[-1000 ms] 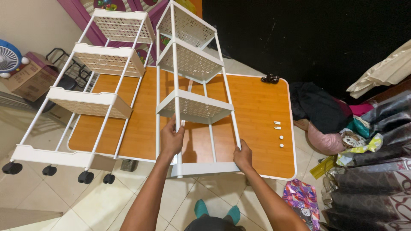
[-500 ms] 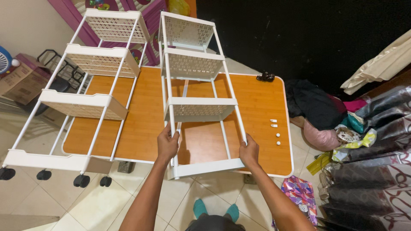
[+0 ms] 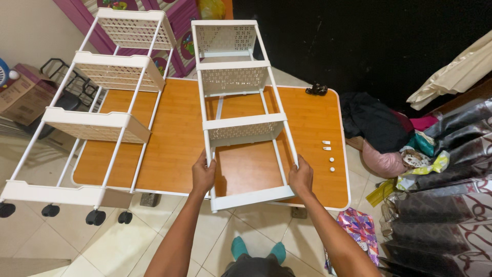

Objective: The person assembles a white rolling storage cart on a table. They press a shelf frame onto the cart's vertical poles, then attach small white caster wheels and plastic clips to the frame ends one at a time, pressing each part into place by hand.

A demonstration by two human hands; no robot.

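Note:
A white plastic shelf rack (image 3: 241,123) with perforated baskets lies on its back on an orange wooden table (image 3: 174,143). My left hand (image 3: 203,175) grips its left upright near the bottom end. My right hand (image 3: 301,177) grips the right upright at the same height. The rack's bottom tray overhangs the table's near edge.
A second, wheeled white rack (image 3: 97,107) lies along the table's left side, its black casters (image 3: 95,217) hanging off the edge. Small white parts (image 3: 328,154) and a black object (image 3: 316,90) sit on the right of the table. Clothes and bags (image 3: 410,154) pile up at right; a cardboard box (image 3: 23,97) stands at left.
The rack in my hands has swung from tilted on its side to lying flat and square on the table. Both hands stayed on its uprights.

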